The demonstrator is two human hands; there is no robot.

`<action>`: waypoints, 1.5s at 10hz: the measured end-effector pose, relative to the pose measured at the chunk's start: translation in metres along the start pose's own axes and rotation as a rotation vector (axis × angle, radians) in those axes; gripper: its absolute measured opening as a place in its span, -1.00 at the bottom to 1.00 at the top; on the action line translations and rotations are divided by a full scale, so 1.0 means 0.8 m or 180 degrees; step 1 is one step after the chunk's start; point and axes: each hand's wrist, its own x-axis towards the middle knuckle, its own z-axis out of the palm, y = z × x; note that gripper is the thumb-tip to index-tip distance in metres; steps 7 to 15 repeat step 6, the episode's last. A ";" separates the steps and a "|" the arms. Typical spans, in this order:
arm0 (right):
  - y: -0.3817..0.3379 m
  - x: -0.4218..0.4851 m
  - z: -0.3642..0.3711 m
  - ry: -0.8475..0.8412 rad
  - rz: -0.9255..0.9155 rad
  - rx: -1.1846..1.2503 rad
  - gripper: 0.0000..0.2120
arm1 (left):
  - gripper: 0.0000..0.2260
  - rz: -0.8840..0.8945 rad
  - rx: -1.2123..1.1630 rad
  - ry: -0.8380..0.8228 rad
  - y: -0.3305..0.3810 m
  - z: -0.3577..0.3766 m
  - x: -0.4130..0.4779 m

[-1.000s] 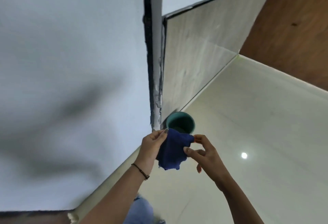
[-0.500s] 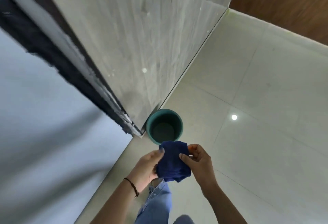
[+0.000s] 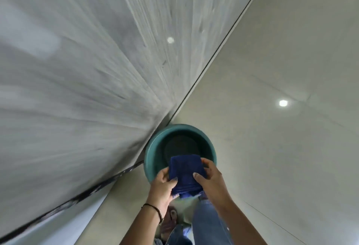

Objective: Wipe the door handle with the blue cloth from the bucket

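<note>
Cloth: one, between two hands, above one bucket.

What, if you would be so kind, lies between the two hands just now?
In the head view, the folded blue cloth lies between them: the left hand and right hand pinch its sides, above the near rim of the green bucket.
</note>
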 end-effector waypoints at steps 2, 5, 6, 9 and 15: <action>0.083 0.208 0.041 0.0311 0.0261 -0.0667 -0.51 | -0.55 0.0406 0.0896 0.0628 -0.036 0.022 0.227; 0.150 0.330 0.082 0.0403 0.0958 -0.0822 -0.53 | -0.63 0.0221 0.1576 0.0860 -0.067 0.026 0.362; 0.137 0.305 0.075 0.0475 0.0891 -0.0836 -0.55 | -0.50 0.0321 0.1465 0.0893 -0.063 0.024 0.342; 0.137 0.305 0.075 0.0475 0.0891 -0.0836 -0.55 | -0.50 0.0321 0.1465 0.0893 -0.063 0.024 0.342; 0.137 0.305 0.075 0.0475 0.0891 -0.0836 -0.55 | -0.50 0.0321 0.1465 0.0893 -0.063 0.024 0.342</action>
